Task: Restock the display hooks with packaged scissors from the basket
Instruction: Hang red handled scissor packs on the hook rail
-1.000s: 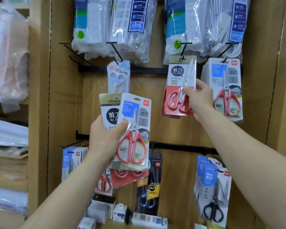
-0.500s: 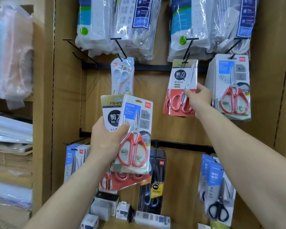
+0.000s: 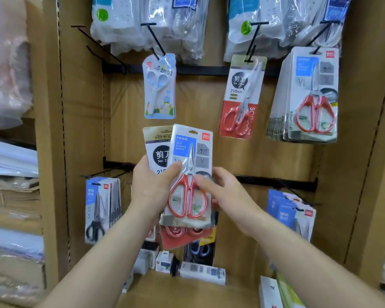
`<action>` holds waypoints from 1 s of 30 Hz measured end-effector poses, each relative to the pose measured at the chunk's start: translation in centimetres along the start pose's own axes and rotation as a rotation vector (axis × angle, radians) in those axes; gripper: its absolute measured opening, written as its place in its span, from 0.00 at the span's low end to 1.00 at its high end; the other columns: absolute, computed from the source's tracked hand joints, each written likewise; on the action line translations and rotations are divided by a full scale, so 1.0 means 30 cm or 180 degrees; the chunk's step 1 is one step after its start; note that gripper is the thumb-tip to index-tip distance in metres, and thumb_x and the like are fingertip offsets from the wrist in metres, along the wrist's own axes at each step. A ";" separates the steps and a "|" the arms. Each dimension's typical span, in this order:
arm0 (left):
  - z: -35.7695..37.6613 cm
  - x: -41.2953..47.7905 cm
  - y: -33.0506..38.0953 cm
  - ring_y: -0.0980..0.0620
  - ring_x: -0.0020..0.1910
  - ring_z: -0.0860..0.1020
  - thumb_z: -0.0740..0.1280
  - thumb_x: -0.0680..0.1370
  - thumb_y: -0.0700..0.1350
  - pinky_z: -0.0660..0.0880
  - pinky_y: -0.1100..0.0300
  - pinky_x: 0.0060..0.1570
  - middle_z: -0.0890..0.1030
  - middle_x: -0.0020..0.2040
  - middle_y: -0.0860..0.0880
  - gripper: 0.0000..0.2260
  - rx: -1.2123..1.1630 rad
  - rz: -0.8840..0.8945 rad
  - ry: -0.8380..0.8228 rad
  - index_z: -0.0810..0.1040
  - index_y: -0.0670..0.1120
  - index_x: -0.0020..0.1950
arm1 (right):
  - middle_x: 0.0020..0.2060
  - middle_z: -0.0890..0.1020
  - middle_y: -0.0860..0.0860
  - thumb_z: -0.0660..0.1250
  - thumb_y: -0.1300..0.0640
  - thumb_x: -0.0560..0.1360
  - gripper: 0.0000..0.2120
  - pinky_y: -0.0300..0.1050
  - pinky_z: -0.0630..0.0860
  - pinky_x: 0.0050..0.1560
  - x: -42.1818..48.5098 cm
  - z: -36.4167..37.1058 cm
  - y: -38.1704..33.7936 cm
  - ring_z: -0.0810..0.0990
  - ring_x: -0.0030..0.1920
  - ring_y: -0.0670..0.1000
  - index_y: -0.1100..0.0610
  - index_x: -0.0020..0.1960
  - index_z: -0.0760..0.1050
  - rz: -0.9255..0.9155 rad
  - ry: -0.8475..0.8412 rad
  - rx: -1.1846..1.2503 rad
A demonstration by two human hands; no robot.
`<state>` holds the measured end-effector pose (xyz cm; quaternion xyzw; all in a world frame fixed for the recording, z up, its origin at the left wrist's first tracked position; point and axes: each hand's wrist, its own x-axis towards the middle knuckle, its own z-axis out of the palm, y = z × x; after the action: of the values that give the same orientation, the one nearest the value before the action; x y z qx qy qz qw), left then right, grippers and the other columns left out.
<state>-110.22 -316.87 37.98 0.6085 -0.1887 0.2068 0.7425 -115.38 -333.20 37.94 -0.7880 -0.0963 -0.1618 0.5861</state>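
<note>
My left hand [image 3: 151, 190] grips a small stack of packaged scissors in front of the display wall. The front pack [image 3: 191, 147] is white and blue with red-handled scissors. A gold-topped pack [image 3: 157, 150] sticks out behind it, and red card shows below. My right hand [image 3: 227, 192] pinches the front pack at its right edge, thumb on the face near the pivot. A gold-and-red pack [image 3: 240, 101] hangs alone on an upper hook. Beside it hangs a thick row of matching white-blue packs [image 3: 311, 96]. The basket is out of view.
A pale blue children's scissors pack [image 3: 159, 85] hangs upper centre, with two bare hooks [image 3: 98, 45] to its left. Bagged power strips [image 3: 171, 25] hang above. Black-handled scissors [image 3: 100, 207] and blue packs [image 3: 287, 214] hang lower. Small boxes [image 3: 165, 261] sit on the shelf below.
My right hand let go of the gold-and-red pack, which now hangs on its hook, and came down left to the front pack in my left hand.
</note>
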 end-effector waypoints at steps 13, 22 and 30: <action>-0.035 -0.009 -0.009 0.62 0.46 0.85 0.72 0.81 0.45 0.77 0.72 0.38 0.87 0.47 0.59 0.08 -0.0252 0.0161 0.0074 0.80 0.52 0.59 | 0.52 0.87 0.48 0.74 0.48 0.77 0.15 0.59 0.82 0.60 -0.023 0.105 0.051 0.87 0.53 0.50 0.48 0.59 0.74 -0.0263 0.0337 0.0408; -0.187 -0.012 -0.039 0.47 0.53 0.85 0.72 0.81 0.43 0.82 0.44 0.56 0.87 0.53 0.50 0.10 -0.0144 0.0045 0.0292 0.80 0.50 0.62 | 0.58 0.86 0.48 0.73 0.39 0.72 0.24 0.61 0.80 0.63 -0.001 0.207 0.107 0.84 0.60 0.51 0.49 0.64 0.75 -0.0131 0.0369 0.0782; -0.449 -0.143 -0.231 0.45 0.49 0.86 0.73 0.80 0.43 0.83 0.44 0.50 0.87 0.49 0.49 0.07 0.0457 -0.0393 0.0537 0.80 0.51 0.56 | 0.61 0.83 0.47 0.68 0.47 0.81 0.17 0.61 0.77 0.66 -0.040 0.295 0.372 0.82 0.61 0.53 0.49 0.68 0.73 0.0558 0.0894 0.0460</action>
<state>-109.75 -305.17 27.44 0.6510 -0.0725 0.2242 0.7216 -111.42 -328.00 25.24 -0.7190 0.0441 -0.2112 0.6607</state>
